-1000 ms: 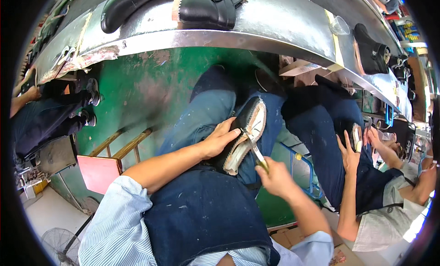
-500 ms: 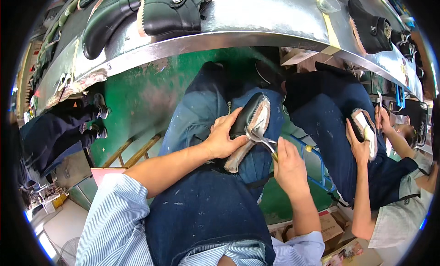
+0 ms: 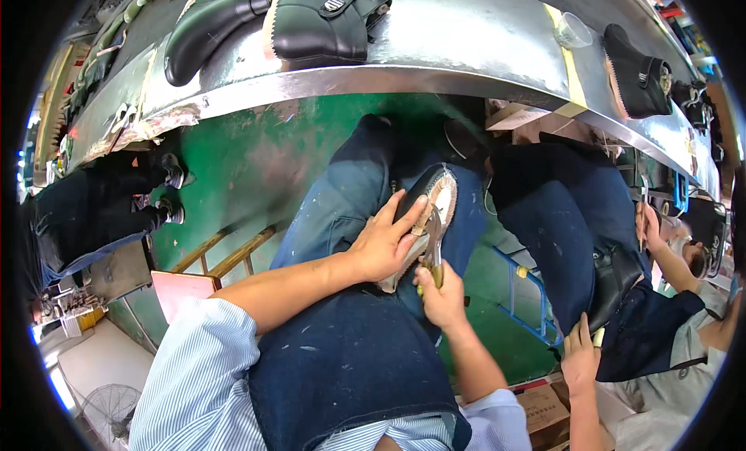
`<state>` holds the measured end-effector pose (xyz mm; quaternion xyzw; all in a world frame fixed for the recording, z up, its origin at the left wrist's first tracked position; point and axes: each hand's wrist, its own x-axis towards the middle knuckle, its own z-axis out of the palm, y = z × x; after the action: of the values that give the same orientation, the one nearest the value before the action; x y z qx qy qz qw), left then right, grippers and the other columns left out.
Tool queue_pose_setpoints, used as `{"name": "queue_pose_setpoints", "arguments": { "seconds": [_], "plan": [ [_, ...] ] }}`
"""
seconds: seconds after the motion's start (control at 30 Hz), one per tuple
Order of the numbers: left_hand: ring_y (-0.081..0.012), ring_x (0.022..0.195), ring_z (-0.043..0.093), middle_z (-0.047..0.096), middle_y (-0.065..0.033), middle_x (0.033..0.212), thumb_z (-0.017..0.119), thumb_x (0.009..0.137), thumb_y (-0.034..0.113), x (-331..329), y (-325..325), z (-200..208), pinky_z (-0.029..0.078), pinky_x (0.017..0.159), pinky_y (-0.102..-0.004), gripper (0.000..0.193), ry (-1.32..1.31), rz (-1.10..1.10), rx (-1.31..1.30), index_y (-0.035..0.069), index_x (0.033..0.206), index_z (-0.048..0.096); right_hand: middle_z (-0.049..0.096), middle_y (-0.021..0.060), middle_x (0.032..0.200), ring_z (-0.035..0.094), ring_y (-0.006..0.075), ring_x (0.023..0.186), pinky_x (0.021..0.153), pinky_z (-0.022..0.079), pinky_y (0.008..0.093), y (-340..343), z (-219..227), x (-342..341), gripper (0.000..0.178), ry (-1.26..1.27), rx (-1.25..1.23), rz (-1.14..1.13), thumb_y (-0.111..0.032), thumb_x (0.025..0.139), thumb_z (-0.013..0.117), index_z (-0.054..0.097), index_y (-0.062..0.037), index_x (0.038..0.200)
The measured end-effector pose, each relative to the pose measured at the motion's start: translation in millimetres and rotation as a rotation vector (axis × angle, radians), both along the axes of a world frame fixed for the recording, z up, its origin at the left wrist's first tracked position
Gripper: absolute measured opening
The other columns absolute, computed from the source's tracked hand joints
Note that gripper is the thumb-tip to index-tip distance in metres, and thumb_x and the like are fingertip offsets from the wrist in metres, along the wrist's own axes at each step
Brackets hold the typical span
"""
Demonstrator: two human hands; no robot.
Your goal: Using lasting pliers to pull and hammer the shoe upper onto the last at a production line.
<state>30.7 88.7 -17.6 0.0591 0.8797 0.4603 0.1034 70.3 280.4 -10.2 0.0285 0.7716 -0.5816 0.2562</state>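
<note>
Nearest, at lower middle: dark blue apron point(image 3: 350, 365) over the lap. Black shoe point(image 3: 444, 191) lies slanted on the right-hand thigh, just right of centre, pale underside showing. Left hand point(image 3: 382, 243) spreads over its side, fingers parted, some reaching the sole's rim; likely bracing shoe against leg so the underside stays exposed. Right hand point(image 3: 441, 297) wraps pliers point(image 3: 434, 250) by the handles, head pointing up the frame at the sole, probably for straight leverage. Whether the tool's jaws pinch anything: cannot tell.

Edges: pink-topped stool point(image 3: 183, 289) left of the lap; blue metal frame point(image 3: 535, 297) and a co-worker's leg point(image 3: 540, 218) to the right, so elbow room looks tighter there. Green floor point(image 3: 241, 152) shows upper left of centre, between legs and bench. Farther, metal bench point(image 3: 466, 24) arcs across the top, its front lip well apart from the shoe; black boots point(image 3: 322, 35) rest near that lip, upper left.
</note>
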Motion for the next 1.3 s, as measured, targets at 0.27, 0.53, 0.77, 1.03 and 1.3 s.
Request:
{"name": "queue_pose_setpoints", "arguments": {
  "seconds": [0.27,0.53,0.77,1.03,1.3],
  "plan": [
    [-0.0514,0.101,0.06,0.039,-0.0377,0.135,0.052,0.095,0.023,-15.6,3.7,26.1,0.054,0.087,-0.0509,0.058,-0.026,-0.137,-0.187,0.034,0.15,0.036,0.065,0.0106,0.088,0.062,0.0145,0.069,0.047,0.048,0.0242,51.8,66.6,-46.9,0.031,-0.589,-0.294,-0.067,-0.024,0.101,0.053,0.059,0.0033,0.115],
    [-0.0524,0.113,0.057,0.034,-0.0395,0.141,0.051,0.096,0.026,-18.7,3.0,30.9,0.055,0.087,-0.0488,0.053,-0.121,-0.226,-0.253,0.035,0.147,0.041,0.063,0.0145,0.07,0.063,0.0256,0.06,0.06,0.049,0.0387,29.2,60.6,-89.1,0.037,-0.039,0.314,0.268,-0.029,0.103,0.045,0.058,0.0029,0.091],
    [-0.0477,0.134,0.04,0.024,-0.0367,0.151,0.053,0.097,0.03,-3.5,5.3,8.5,0.047,0.098,-0.052,0.069,-0.093,-0.135,-0.212,0.016,0.155,0.02,0.063,0.0098,0.072,0.062,0.0201,0.063,0.06,0.049,0.0353,26.3,61.4,-84.4,0.036,0.056,0.228,0.244,-0.028,0.104,0.044,0.059,0.0015,0.091],
    [-0.0388,0.143,0.031,0.027,-0.0279,0.154,0.063,0.092,0.037,-4.9,9.6,7.9,0.031,0.109,-0.0546,0.089,-0.243,0.007,-0.104,-0.004,0.153,0.012,0.065,0.0273,0.094,0.062,0.0482,0.086,0.075,0.049,0.0534,25.7,56.2,-40.4,0.033,0.213,0.389,0.292,-0.029,0.1,0.049,0.059,0.0026,0.104],
    [-0.0408,0.15,-0.011,-0.008,-0.0277,0.161,0.066,0.088,0.03,31.7,-34.1,-15.5,0.005,0.12,-0.0494,0.1,-0.472,-0.184,0.378,0.015,0.158,-0.003,0.066,0.0249,0.096,0.064,0.046,0.086,0.074,0.051,0.0525,28.0,47.8,-19.9,0.033,0.263,0.58,0.4,-0.03,0.098,0.052,0.058,0.0013,0.106]
  ]
}}
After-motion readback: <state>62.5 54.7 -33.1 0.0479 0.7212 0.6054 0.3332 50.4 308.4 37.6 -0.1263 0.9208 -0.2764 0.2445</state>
